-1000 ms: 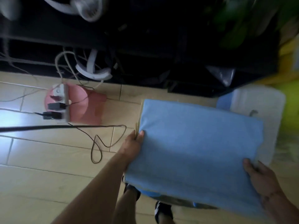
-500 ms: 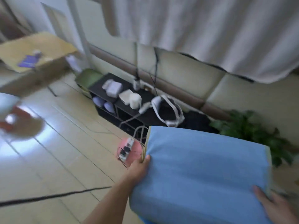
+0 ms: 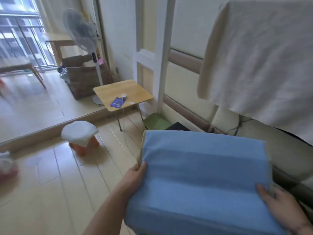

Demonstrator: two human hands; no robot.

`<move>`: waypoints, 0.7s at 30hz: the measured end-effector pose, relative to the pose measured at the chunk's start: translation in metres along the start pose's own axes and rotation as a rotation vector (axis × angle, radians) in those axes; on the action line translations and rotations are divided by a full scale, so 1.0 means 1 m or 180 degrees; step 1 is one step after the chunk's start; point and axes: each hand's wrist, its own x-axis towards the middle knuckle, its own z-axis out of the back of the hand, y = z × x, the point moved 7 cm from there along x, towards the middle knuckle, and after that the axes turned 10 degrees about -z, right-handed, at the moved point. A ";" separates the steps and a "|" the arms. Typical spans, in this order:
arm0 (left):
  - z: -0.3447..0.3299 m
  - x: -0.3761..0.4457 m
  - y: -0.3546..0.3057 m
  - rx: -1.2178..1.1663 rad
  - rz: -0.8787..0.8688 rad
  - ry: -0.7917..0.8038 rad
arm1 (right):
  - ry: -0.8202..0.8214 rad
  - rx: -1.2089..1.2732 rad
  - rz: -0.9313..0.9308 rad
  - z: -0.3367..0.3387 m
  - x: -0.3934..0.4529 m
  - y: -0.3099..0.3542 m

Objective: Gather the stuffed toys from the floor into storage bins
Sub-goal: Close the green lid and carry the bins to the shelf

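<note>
Left hand [image 3: 135, 173] and right hand [image 3: 279, 206] each keep a grip clasped on opposite edges of the blue bin [image 3: 203, 180], probably to carry it level above the floor [image 3: 50, 184]

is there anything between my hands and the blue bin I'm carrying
No. The left hand grips the blue bin at its left edge and the right hand holds its right side, both in direct contact with the fabric.
</note>
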 end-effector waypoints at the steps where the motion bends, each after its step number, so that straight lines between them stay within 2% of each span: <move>1: 0.022 0.013 -0.009 0.0089 -0.0064 -0.0038 | 0.0002 0.0022 0.0021 -0.017 0.002 0.014; 6: 0.094 0.092 -0.036 0.0822 -0.0098 0.0041 | 0.0110 0.0159 0.0086 -0.096 0.024 0.078; 13: 0.148 0.237 -0.046 0.1268 0.0232 0.0089 | 0.0070 0.0360 0.0164 -0.191 0.112 0.170; 15: 0.162 0.284 -0.059 0.1421 0.0333 0.0108 | 0.0122 0.0442 0.0034 -0.217 0.143 0.196; 21: 0.201 0.416 -0.105 0.1491 0.0286 0.0084 | 0.0136 0.0850 -0.0165 -0.282 0.210 0.274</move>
